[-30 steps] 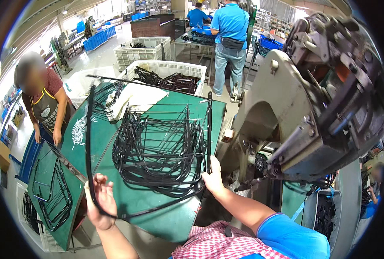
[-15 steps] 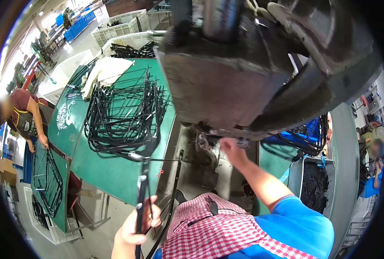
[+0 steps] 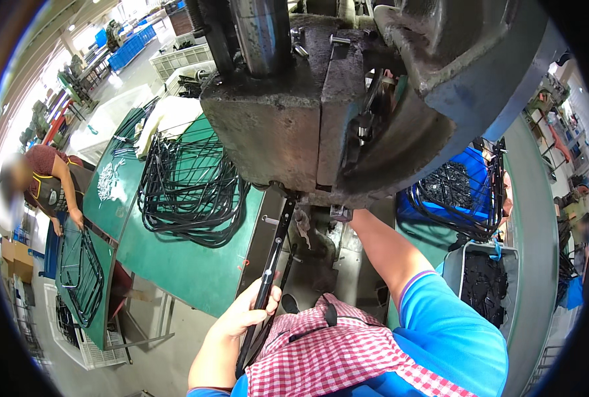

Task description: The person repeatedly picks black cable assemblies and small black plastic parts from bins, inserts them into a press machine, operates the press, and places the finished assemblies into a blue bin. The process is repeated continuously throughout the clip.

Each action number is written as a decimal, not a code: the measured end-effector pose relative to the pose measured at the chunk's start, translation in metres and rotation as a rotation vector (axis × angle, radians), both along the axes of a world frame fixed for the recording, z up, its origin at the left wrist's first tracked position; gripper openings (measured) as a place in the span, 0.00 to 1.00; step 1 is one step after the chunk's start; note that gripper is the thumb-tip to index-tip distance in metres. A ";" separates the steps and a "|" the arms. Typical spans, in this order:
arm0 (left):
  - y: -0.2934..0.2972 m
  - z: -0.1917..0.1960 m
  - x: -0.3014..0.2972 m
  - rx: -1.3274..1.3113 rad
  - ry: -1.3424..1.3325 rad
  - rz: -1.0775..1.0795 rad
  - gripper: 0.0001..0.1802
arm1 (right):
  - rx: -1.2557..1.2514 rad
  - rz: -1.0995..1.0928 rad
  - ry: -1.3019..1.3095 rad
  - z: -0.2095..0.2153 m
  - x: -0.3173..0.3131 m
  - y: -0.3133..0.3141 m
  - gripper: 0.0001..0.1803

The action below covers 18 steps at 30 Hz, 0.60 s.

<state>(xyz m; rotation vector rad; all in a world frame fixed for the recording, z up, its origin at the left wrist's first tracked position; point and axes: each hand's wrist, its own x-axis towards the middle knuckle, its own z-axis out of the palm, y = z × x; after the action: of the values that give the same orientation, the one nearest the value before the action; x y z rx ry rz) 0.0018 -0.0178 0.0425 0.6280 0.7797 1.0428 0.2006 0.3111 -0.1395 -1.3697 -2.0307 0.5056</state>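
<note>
My left hand point(image 3: 258, 306) is closed around a black metal bar point(image 3: 272, 264) with small rivets or holes along it. The bar slants up from my lap, and its far end reaches under the heavy steel head of a press point(image 3: 268, 142). My right arm point(image 3: 390, 255) stretches forward beneath the same press head. Of my right hand point(image 3: 356, 217) only the wrist end shows; the press hides its fingers. A pile of black wire frames point(image 3: 192, 192) lies on the green table point(image 3: 175, 274) to my left.
At the right, a blue bin point(image 3: 445, 185) holds small black parts, with a grey bin point(image 3: 485, 284) of black pieces nearer me. Far left, a co-worker point(image 3: 49, 175) handles a black frame point(image 3: 82, 274) at a green board. White fittings point(image 3: 109, 182) lie beyond the pile.
The bar in my left hand has swung right and its far end has gone under the press head. My right hand has moved further in, out of sight. My view has shifted.
</note>
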 end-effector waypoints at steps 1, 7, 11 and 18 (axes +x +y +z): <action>0.002 0.000 -0.001 -0.002 -0.002 -0.009 0.52 | -0.001 -0.003 0.003 0.000 0.000 -0.002 0.15; 0.012 0.005 -0.008 -0.074 0.006 -0.042 0.56 | 0.010 -0.015 -0.002 0.002 0.000 -0.004 0.16; 0.015 -0.001 -0.008 -0.141 0.041 -0.047 0.57 | 0.014 -0.013 0.000 0.002 0.000 -0.005 0.16; 0.013 -0.026 -0.007 -0.097 0.028 -0.053 0.56 | 0.078 0.052 0.146 0.026 -0.005 -0.038 0.16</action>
<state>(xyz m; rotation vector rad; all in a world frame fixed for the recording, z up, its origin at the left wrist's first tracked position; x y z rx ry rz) -0.0051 -0.0049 0.0160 0.5780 0.8288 0.9435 0.1960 0.2726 -0.1135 -1.2012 -1.9509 0.5280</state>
